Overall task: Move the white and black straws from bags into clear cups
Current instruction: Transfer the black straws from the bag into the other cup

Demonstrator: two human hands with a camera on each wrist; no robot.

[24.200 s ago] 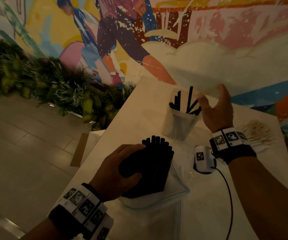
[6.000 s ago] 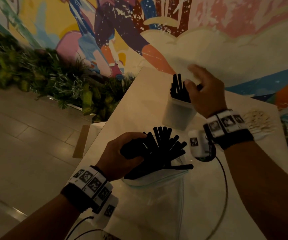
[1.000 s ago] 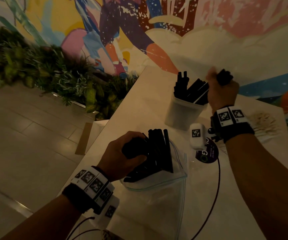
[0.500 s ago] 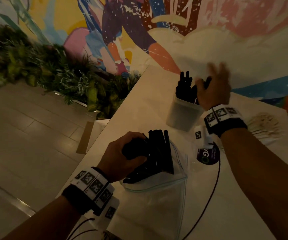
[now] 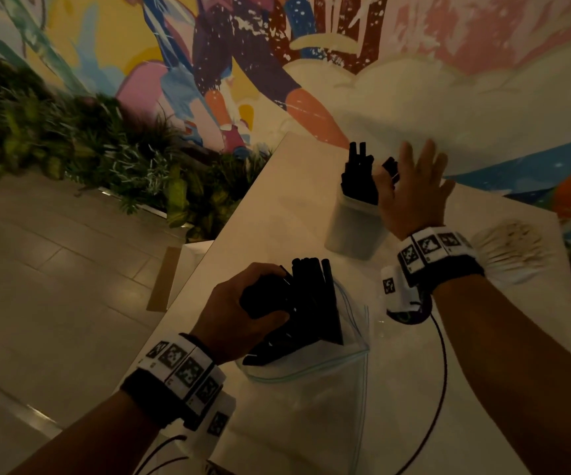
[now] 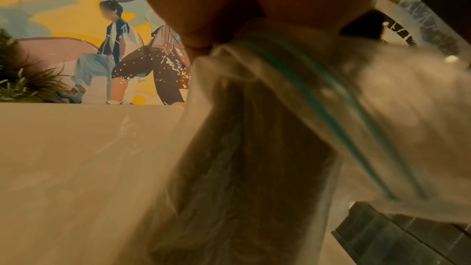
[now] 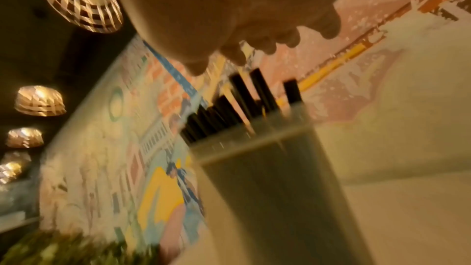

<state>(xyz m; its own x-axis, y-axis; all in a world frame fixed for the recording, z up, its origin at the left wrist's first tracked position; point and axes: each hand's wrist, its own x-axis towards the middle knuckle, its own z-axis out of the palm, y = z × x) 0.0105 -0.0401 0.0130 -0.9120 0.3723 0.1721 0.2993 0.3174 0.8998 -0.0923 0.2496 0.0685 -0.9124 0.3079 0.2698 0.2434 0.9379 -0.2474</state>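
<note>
Two batches of black straws are in play: one standing in the cup (image 5: pixel 354 228) at the far side of the tabletop (image 5: pixel 277 207), the other (image 5: pixel 306 303) bunched in the mouth of the bag (image 5: pixel 311 368) nearer the person. The right hand (image 5: pixel 410 193) is spread beside the cup's rim, fingers (image 5: pixel 428 156) straight and holding nothing, close against the straws in the cup (image 5: pixel 359 176); the right wrist view shows those straws (image 7: pixel 229 112) leaning at mixed angles, some standing higher than others. The left hand (image 5: pixel 243 317) has its fingers curled round the bundle in the bag, keeping it upright. A likely slip, as I judge it, is the cup itself: it looks light and top-heavy with straws poking out, so a sideways brush from the open right hand could tip it and scatter the lot over the tabletop edge, which lies near on the left. Leaning straws could also be flicked out if the hand pulls back carelessly. At the bag, the thin plastic (image 6: pixel 318 92) is slack and the bundle stays together only by the left hand's grip; loosening it could let the straws fan out and roll. White straws (image 5: pixel 510 252) lie in a pile to the right, near the right wrist, where the forearm or the trailing cable (image 5: pixel 443 354) might sweep them.
</note>
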